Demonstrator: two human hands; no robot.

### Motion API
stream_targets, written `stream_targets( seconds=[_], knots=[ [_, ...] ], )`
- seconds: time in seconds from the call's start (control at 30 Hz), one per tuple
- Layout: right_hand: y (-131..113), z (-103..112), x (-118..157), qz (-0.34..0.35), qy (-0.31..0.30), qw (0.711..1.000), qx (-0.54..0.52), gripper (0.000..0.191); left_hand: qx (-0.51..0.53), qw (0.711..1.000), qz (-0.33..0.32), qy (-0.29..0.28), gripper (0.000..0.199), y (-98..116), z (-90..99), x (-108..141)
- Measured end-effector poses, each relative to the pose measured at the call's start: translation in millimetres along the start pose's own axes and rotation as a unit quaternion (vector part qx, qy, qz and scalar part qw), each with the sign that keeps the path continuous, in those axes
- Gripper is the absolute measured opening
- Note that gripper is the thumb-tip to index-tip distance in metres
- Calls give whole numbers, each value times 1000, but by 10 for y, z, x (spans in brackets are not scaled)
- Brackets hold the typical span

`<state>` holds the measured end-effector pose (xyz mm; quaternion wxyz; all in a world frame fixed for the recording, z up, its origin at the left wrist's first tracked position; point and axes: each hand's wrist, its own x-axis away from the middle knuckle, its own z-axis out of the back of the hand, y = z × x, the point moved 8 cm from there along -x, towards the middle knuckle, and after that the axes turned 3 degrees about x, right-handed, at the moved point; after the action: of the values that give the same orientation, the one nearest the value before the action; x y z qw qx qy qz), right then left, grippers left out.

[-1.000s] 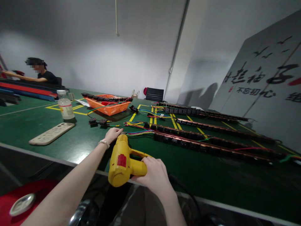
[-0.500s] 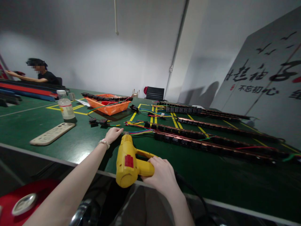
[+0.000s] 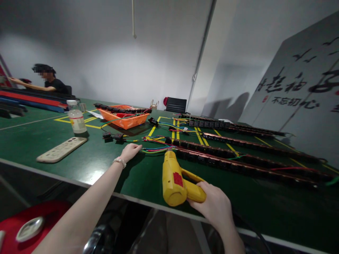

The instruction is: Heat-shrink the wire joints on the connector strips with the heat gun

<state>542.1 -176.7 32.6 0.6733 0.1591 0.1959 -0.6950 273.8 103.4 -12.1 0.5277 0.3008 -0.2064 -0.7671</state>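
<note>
heat gun (image 3: 174, 181): yellow, red label
table (image 3: 79, 158): green, yellow lines
basket (image 3: 124, 121): orange
wires (image 3: 156, 148): many colours
bottle (image 3: 76, 119): clear, white cap

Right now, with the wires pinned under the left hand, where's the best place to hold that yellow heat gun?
By its pistol handle, as the right hand does, coming from the near table edge. The yellow heat gun points its nozzle away toward the colored wires, so the handle juts toward you, clear of the likely hot tip.
</note>
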Motion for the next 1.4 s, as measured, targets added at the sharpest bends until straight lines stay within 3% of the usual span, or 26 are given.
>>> stream_targets(
  seconds=[0.13, 0.3, 0.4, 0.67, 0.87, 1.13, 1.4],
  knots=[
    [70, 87, 32, 3, 51, 998, 45, 26, -1, 1000, -5, 3, 53, 19, 7, 2],
    [-3, 134, 104, 79, 120, 988, 53, 37, -2, 1000, -3, 6, 53, 55, 30, 18],
    [17, 135, 145, 86, 146, 985, 43, 36, -3, 1000, -8, 4, 53, 93, 41, 32],
    [-25, 107, 145, 74, 149, 985, 57, 27, 23, 999, -27, 25, 53, 77, 42, 2],
    [-159, 73, 180, 61, 145, 985, 73, 36, -1, 999, -31, 23, 53, 112, 39, 8],
    [-389, 43, 133, 46, 145, 988, 9, 38, -82, 994, -53, -55, 39, 248, 95, 296],
    [-637, 35, 74, 112, 149, 978, -93, 24, -58, 992, -70, -87, 28, 218, 94, 464]
  ],
)
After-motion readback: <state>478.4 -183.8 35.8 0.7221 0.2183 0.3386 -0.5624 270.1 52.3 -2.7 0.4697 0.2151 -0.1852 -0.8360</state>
